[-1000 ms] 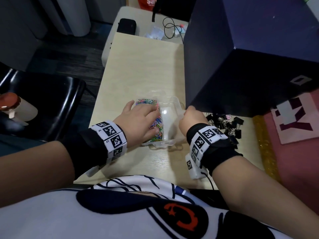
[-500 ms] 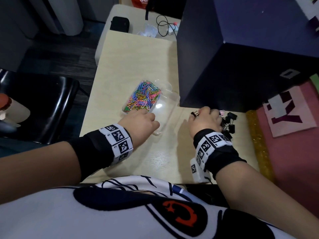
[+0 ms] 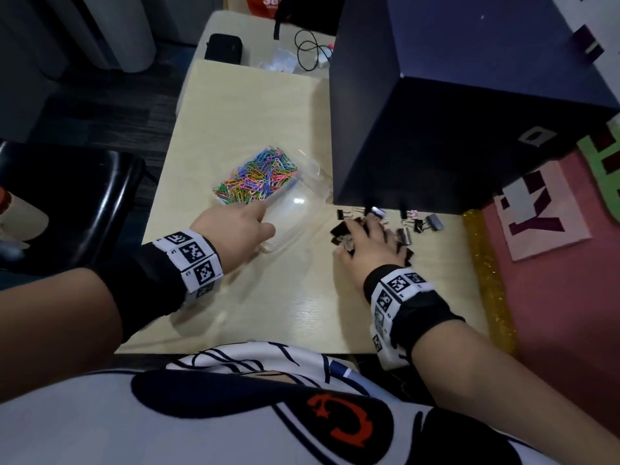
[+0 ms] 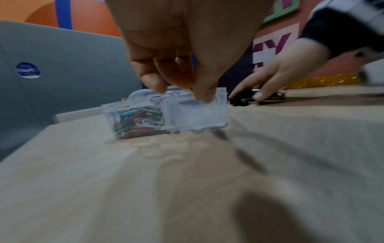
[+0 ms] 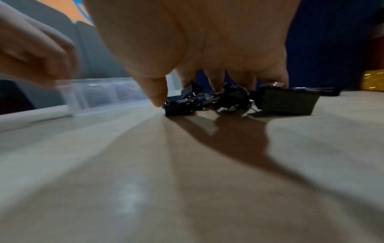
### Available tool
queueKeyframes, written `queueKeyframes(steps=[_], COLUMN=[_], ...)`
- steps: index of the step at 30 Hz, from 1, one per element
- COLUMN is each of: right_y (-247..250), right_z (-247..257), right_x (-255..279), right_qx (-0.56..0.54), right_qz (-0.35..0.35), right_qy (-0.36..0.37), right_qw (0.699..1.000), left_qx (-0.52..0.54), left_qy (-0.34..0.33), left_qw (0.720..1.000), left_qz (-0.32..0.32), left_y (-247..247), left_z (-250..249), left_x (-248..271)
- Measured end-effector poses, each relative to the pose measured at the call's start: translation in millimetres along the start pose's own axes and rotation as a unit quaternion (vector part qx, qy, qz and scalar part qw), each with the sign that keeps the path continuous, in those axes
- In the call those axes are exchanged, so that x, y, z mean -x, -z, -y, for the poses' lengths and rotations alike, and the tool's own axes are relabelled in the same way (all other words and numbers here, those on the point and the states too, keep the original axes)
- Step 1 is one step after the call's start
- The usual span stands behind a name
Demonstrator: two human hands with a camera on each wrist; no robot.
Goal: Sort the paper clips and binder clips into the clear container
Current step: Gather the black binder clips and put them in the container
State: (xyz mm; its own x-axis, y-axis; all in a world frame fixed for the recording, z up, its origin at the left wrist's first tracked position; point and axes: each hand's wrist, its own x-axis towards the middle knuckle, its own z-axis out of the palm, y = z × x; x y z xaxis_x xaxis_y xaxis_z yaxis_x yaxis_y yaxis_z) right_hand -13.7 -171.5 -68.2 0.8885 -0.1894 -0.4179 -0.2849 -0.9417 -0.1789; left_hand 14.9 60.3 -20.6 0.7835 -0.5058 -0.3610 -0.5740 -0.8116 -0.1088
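Clear container [image 3: 303, 209]; colourful paper clips [image 3: 256, 177] left compartment

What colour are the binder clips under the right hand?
Black, best seen in the right wrist view: binder clips under the right hand.

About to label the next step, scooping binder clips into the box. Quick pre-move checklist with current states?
1. Clear container steadied: ok, left hand grips its near wall, fingers hooked over the rim.
2. Free compartment for the binder clips: ok, the right-hand section looks empty.
3. Paper clips kept apart: ok, all in the left section.
4. Right hand on the binder clips: ok, spread fingers rest on the pile.
5. Clips actually gripped: not ok, none lifted yet.
6. Strays: not ok, several clips lie beyond the hand by the dark blue box.
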Motion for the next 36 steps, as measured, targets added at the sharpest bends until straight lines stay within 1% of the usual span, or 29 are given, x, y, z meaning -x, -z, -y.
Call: queueKeyframes(steps=[4, 5, 7, 9, 11, 12, 13, 15, 16, 18, 20, 23, 26, 28, 31, 36], right_y=[-8, -7, 0, 9, 18, 22, 26, 32, 33, 34, 33, 28, 25, 22, 18, 19], right_z=[12, 12, 8, -4, -21, -31, -40, -52, -54, -52, -46, -34, -24, -22, -22, -20], right_x=[17, 19, 17, 10, -2, -7, -11, -14, -14, -11, -5, 4, 9, 10, 8, 1], right_qx=[-0.006, -0.022, -0.058, -0.09, -0.104, -0.103, -0.103, -0.107, -0.105, -0.085, -0.068, -0.049, -0.019, -0.023, -0.052, -0.102], right_qz=[0.013, 0.007, -0.036, -0.083, -0.1, -0.102, -0.097, -0.061, -0.039, -0.009, 0.01, 0.054, 0.084, 0.075, 0.037, 0.021], right_qy=[0.1, 0.113, 0.115, 0.073, -0.006, -0.048, -0.083, -0.115, -0.113, -0.079, -0.035, 0.022, 0.059, 0.074, 0.1, 0.1], right_qw=[0.995, 0.993, 0.991, 0.99, 0.99, 0.988, 0.986, 0.986, 0.987, 0.993, 0.997, 0.997, 0.995, 0.994, 0.993, 0.99], left_qx=[0.03, 0.04, 0.076, 0.112, 0.128, 0.129, 0.125, 0.105, 0.091, 0.07, 0.06, 0.062, 0.07, 0.072, 0.081, 0.123], left_qy=[0.049, 0.065, 0.084, 0.072, 0.021, -0.006, -0.025, -0.041, -0.042, -0.038, -0.032, -0.017, 0.008, 0.02, 0.023, 0.015], left_qw=[0.998, 0.997, 0.992, 0.985, 0.983, 0.984, 0.986, 0.993, 0.995, 0.996, 0.997, 0.997, 0.997, 0.997, 0.996, 0.992], left_qz=[-0.019, -0.024, -0.06, -0.111, -0.133, -0.126, -0.105, -0.046, -0.017, 0.026, 0.035, 0.03, 0.034, 0.031, 0.021, 0.014], left_y=[-2, -2, -2, 1, 3, 4, 3, 0, -3, -10, -17, -25, -27, -28, -27, -21], left_z=[11, 12, 7, -5, -24, -34, -44, -61, -67, -73, -73, -68, -65, -64, -64, -62], left_x=[-1, -2, -4, -6, -9, -10, -12, -18, -21, -25, -27, -30, -33, -34, -33, -29])
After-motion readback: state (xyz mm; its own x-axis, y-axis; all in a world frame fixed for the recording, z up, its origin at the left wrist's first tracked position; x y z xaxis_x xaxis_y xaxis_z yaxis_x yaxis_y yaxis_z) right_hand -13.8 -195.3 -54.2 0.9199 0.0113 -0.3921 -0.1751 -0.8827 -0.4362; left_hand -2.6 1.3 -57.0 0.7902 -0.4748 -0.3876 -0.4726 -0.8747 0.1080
